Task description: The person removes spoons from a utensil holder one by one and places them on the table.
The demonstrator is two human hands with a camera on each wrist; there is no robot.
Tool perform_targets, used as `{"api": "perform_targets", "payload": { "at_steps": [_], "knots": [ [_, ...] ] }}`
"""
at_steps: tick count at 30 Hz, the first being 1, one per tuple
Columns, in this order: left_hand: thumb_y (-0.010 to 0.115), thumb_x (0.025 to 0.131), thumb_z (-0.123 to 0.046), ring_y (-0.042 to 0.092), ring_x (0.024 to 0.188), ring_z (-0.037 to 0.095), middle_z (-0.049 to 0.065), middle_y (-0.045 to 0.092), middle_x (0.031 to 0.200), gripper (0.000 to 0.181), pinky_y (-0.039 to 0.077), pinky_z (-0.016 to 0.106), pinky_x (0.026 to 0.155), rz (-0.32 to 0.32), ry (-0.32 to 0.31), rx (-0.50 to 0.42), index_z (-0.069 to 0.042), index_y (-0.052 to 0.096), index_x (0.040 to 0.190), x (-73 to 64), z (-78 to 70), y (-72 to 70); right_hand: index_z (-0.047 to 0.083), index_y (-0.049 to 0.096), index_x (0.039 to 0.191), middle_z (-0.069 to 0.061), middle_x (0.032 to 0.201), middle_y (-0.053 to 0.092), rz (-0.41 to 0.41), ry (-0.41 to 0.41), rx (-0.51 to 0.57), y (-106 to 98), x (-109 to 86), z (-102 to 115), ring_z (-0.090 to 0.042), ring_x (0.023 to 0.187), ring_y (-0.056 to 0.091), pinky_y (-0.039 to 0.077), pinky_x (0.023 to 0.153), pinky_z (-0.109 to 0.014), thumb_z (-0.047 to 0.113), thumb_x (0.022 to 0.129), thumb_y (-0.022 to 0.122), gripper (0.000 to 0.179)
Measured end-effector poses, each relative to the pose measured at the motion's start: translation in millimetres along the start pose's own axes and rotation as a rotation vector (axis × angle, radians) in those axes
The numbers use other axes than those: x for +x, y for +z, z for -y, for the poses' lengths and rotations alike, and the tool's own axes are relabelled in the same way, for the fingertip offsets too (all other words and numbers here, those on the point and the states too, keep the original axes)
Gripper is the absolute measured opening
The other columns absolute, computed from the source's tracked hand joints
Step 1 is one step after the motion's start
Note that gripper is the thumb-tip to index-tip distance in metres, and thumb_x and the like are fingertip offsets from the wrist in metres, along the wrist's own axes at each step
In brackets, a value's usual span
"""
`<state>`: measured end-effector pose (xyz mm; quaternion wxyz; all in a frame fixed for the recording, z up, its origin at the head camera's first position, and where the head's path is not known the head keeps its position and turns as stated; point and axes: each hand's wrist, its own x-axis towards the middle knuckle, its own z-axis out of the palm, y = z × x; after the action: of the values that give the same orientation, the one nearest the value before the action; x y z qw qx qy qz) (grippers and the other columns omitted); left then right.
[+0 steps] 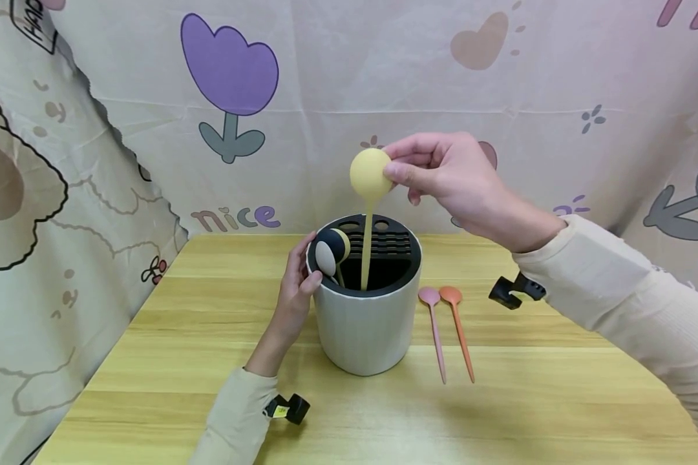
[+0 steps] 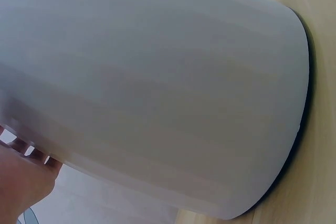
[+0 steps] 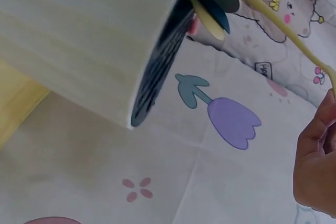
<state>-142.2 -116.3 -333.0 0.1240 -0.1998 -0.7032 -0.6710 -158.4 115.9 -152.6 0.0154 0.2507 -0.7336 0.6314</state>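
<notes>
- Right hand (image 1: 456, 174) pinches the yellow spoon (image 1: 370, 187) by its head, handle reaching below the hand toward the holder (image 1: 363, 336).
- Left hand (image 1: 295, 290), nearer, grips the holder.

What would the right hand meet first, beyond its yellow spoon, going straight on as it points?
Probably the backdrop; nothing else shows ahead of the right hand past the yellow spoon, though depth is unclear.
</notes>
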Motion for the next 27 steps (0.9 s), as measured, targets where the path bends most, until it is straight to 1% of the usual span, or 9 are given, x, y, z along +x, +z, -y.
{"api": "perform_targets", "payload": {
  "at_steps": [5,10,12,15,17,19,22,27],
  "knots": [
    [0.043,0.084,-0.025,0.038,0.127,0.033,0.016,0.031,0.15,0.069,0.032,0.047,0.102,0.002,-0.002,0.009,-0.005,0.028,0.148,0.5,-0.7,0.1,-0.003,0.07,0.105,-0.009,0.084,0.07,-0.025,0.001,0.014,-3.4,0.7,5.2,-0.016,0.071,0.057,0.045,0.055,-0.022,0.002,0.088,0.066,0.019],
    [0.042,0.084,-0.024,0.038,0.126,0.032,0.017,0.032,0.149,0.069,0.033,0.043,0.101,-0.002,0.003,0.006,-0.004,0.029,0.148,0.1,-1.5,0.3,-0.003,0.071,0.102,-0.012,0.083,0.068,-0.048,0.022,0.128,-8.3,-1.1,10.7,-0.016,0.065,0.052,0.042,0.051,-0.019,0.002,0.086,0.069,0.017],
    [0.042,0.084,-0.024,0.039,0.125,0.031,0.017,0.033,0.148,0.068,0.033,0.043,0.101,-0.002,0.004,0.004,-0.004,0.029,0.148,0.0,-1.7,0.4,-0.003,0.071,0.1,-0.013,0.083,0.068,-0.064,0.004,0.181,-11.7,-1.1,12.7,-0.016,0.063,0.053,0.043,0.051,-0.02,0.0,0.084,0.069,0.016],
    [0.042,0.084,-0.024,0.038,0.126,0.032,0.017,0.032,0.149,0.068,0.033,0.045,0.101,0.0,0.001,0.008,-0.004,0.029,0.148,-0.3,-1.6,0.4,-0.004,0.071,0.098,-0.014,0.083,0.069,-0.072,-0.053,0.231,-18.4,0.6,14.0,-0.017,0.062,0.056,0.043,0.05,-0.021,-0.004,0.084,0.069,0.015],
    [0.042,0.084,-0.024,0.038,0.126,0.032,0.017,0.031,0.149,0.068,0.032,0.048,0.102,0.001,-0.001,0.01,-0.005,0.028,0.148,-0.2,-1.3,0.2,-0.005,0.072,0.098,-0.014,0.084,0.07,-0.076,-0.082,0.249,-22.7,1.8,14.0,-0.018,0.065,0.058,0.045,0.051,-0.023,-0.005,0.083,0.068,0.015],
    [0.041,0.084,-0.024,0.037,0.127,0.033,0.017,0.031,0.15,0.068,0.031,0.051,0.103,0.003,-0.002,0.014,-0.005,0.028,0.148,-0.5,-1.1,0.0,-0.005,0.072,0.098,-0.014,0.086,0.071,-0.074,-0.091,0.259,-27.0,2.5,13.8,-0.018,0.067,0.058,0.044,0.05,-0.022,-0.005,0.083,0.069,0.016],
    [0.041,0.084,-0.024,0.036,0.129,0.034,0.017,0.03,0.15,0.068,0.029,0.054,0.104,0.004,-0.001,0.013,-0.005,0.028,0.148,-0.3,-0.8,-0.1,-0.005,0.072,0.1,-0.014,0.088,0.071,-0.075,-0.08,0.269,-31.9,2.7,13.5,-0.018,0.068,0.057,0.044,0.051,-0.022,-0.003,0.083,0.07,0.017],
    [0.041,0.084,-0.024,0.036,0.129,0.034,0.017,0.03,0.15,0.068,0.029,0.054,0.104,0.003,0.0,0.011,-0.005,0.028,0.148,0.4,0.0,0.0,-0.006,0.071,0.101,-0.015,0.09,0.071,-0.078,-0.047,0.291,-37.1,2.2,12.0,-0.018,0.068,0.057,0.044,0.052,-0.022,-0.003,0.082,0.07,0.019]
  ]
}}
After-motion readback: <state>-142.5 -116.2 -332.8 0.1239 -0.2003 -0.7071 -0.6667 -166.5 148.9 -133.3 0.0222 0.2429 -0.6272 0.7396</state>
